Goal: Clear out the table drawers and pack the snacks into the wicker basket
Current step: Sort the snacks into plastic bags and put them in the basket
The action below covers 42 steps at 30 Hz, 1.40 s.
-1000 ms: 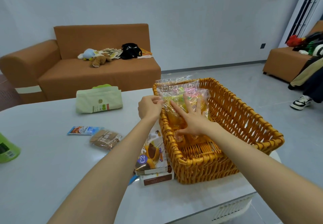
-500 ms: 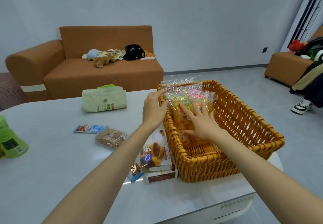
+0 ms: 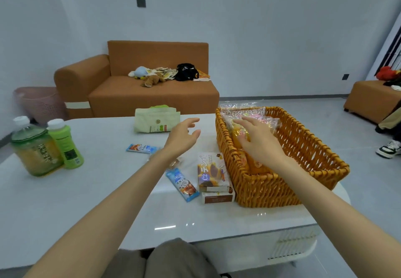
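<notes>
An orange wicker basket (image 3: 303,147) stands on the right of the white table (image 3: 86,191). Clear bags of yellow snacks (image 3: 238,134) lean against its left inner wall. My right hand (image 3: 258,141) hovers over them with fingers spread, holding nothing. My left hand (image 3: 182,136) floats above the table left of the basket, fingers relaxed and empty. Two stacked snack boxes (image 3: 211,173) lie against the basket's left side. A blue snack packet (image 3: 183,184) lies beside them and another blue packet (image 3: 141,148) farther back. A cream pouch (image 3: 156,120) stands behind.
Two green drink bottles (image 3: 43,147) stand at the table's left. A brown sofa (image 3: 141,86) with toys and a pink laundry basket (image 3: 39,101) lie beyond the table. A second sofa (image 3: 368,99) and someone's shoe (image 3: 388,148) are on the right.
Both hands have let go of the snack bags and lifted away; the left hand moved left off the basket rim. The camera view shifted, bringing the green bottles into sight.
</notes>
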{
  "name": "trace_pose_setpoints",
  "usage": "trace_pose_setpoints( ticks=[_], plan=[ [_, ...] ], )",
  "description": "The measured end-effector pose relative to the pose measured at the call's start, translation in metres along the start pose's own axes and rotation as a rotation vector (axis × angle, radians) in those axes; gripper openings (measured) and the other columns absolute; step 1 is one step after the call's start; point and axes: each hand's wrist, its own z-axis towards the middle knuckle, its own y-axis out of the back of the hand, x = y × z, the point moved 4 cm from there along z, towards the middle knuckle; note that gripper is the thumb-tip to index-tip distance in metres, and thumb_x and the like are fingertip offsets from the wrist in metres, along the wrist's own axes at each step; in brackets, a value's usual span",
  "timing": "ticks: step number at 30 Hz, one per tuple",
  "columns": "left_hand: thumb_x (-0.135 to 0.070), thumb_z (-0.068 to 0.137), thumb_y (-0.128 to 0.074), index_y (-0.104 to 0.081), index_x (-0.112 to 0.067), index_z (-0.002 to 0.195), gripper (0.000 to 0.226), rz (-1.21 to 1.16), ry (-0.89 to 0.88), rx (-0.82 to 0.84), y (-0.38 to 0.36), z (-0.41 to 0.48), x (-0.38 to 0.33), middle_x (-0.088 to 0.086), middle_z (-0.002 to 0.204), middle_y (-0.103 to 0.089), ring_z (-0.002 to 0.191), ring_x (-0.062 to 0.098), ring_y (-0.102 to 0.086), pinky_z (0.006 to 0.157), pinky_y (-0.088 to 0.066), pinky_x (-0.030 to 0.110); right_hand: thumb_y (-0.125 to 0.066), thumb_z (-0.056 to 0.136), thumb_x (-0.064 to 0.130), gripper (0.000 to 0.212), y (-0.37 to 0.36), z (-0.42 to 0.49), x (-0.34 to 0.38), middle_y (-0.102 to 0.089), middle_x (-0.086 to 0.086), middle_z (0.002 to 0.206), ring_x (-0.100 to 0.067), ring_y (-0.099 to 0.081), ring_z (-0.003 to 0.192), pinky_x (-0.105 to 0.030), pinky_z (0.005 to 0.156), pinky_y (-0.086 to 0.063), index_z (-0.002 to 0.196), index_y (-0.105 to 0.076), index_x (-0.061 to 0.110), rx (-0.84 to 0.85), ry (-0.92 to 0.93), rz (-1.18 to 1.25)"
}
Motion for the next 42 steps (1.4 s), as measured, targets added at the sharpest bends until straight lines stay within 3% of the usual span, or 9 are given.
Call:
trace_pose_setpoints(
  ticks=[5,14,22,26,28,32,35,38,42],
  plan=[
    [-0.019,0.095,-0.056,-0.050,-0.022,0.137,0.042,0.028,0.053,-0.057,0.048,-0.043,0.025,0.002,0.132,-0.058,0.118,0.021,-0.054,0.096,-0.044,0.031,-0.050,0.097,0.022,0.041,-0.001,-0.031,0.057,-0.043,0.005,0.145,-0.017,-0.037,0.134,-0.036,0.098,-0.044,0.138,-0.047,0.028,-0.017,0.103,0.060],
    [-0.021,0.094,-0.057,-0.050,-0.022,0.136,0.043,0.002,0.167,-0.106,0.096,-0.119,0.087,0.001,0.129,-0.058,0.112,0.019,-0.057,0.090,-0.044,0.026,-0.053,0.096,0.022,0.046,-0.073,-0.073,0.122,-0.041,0.004,0.147,-0.015,-0.042,0.130,-0.028,0.102,-0.040,0.141,-0.043,0.027,0.253,0.051,0.116],
    [-0.021,0.096,-0.054,-0.044,-0.025,0.141,0.046,0.030,0.258,-0.053,0.098,-0.140,0.149,0.002,0.135,-0.054,0.119,0.021,-0.053,0.095,-0.042,0.028,-0.051,0.095,0.022,0.054,-0.170,-0.059,0.131,-0.039,-0.014,0.145,-0.027,-0.040,0.130,-0.033,0.101,-0.036,0.144,-0.034,0.007,0.531,-0.121,0.126],
    [-0.022,0.097,-0.053,-0.039,-0.025,0.144,0.049,0.056,0.297,-0.004,0.093,-0.140,0.178,0.003,0.139,-0.050,0.124,0.022,-0.050,0.100,-0.041,0.031,-0.047,0.095,0.027,0.058,-0.212,-0.057,0.122,-0.031,-0.018,0.146,-0.033,-0.031,0.133,-0.042,0.105,-0.033,0.147,-0.026,0.009,0.623,-0.199,-0.003],
    [-0.023,0.097,-0.053,-0.038,-0.025,0.144,0.050,0.079,0.297,0.018,0.090,-0.137,0.190,0.003,0.140,-0.049,0.125,0.022,-0.048,0.102,-0.040,0.031,-0.043,0.096,0.024,0.057,-0.226,-0.056,0.117,-0.029,-0.017,0.148,-0.035,-0.029,0.133,-0.044,0.108,-0.031,0.148,-0.024,0.011,0.607,-0.198,-0.045],
    [-0.024,0.097,-0.052,-0.034,-0.027,0.146,0.052,0.137,0.293,0.058,0.085,-0.127,0.208,0.003,0.142,-0.046,0.127,0.020,-0.046,0.102,-0.037,0.030,-0.041,0.097,0.015,0.046,-0.230,-0.051,0.124,-0.047,-0.012,0.141,-0.030,-0.046,0.123,-0.038,0.099,-0.042,0.143,-0.040,0.014,0.475,-0.071,0.004],
    [-0.019,0.098,-0.051,-0.030,-0.025,0.148,0.055,0.198,0.256,0.093,0.083,-0.114,0.211,0.005,0.145,-0.043,0.131,0.020,-0.043,0.104,-0.034,0.027,-0.045,0.097,0.015,0.039,-0.232,-0.047,0.131,-0.055,-0.011,0.134,-0.029,-0.053,0.117,-0.034,0.092,-0.045,0.135,-0.052,0.018,0.489,-0.031,0.109],
    [-0.012,0.097,-0.051,-0.024,-0.026,0.151,0.062,0.266,0.227,0.126,0.081,-0.099,0.213,0.003,0.152,-0.033,0.137,0.019,-0.035,0.108,-0.029,0.026,-0.048,0.095,0.012,0.042,-0.241,-0.043,0.139,-0.057,-0.009,0.133,-0.026,-0.055,0.113,-0.027,0.085,-0.041,0.134,-0.051,0.024,0.544,0.014,0.179],
    [0.001,0.094,-0.049,-0.016,-0.030,0.152,0.073,0.410,0.184,0.264,0.068,-0.087,0.218,-0.005,0.159,-0.016,0.146,0.018,-0.015,0.116,-0.024,0.036,-0.057,0.093,0.012,0.044,-0.244,-0.031,0.147,-0.056,-0.002,0.135,-0.018,-0.053,0.121,-0.019,0.094,-0.039,0.135,-0.048,0.020,0.588,-0.006,0.352]
  ],
)
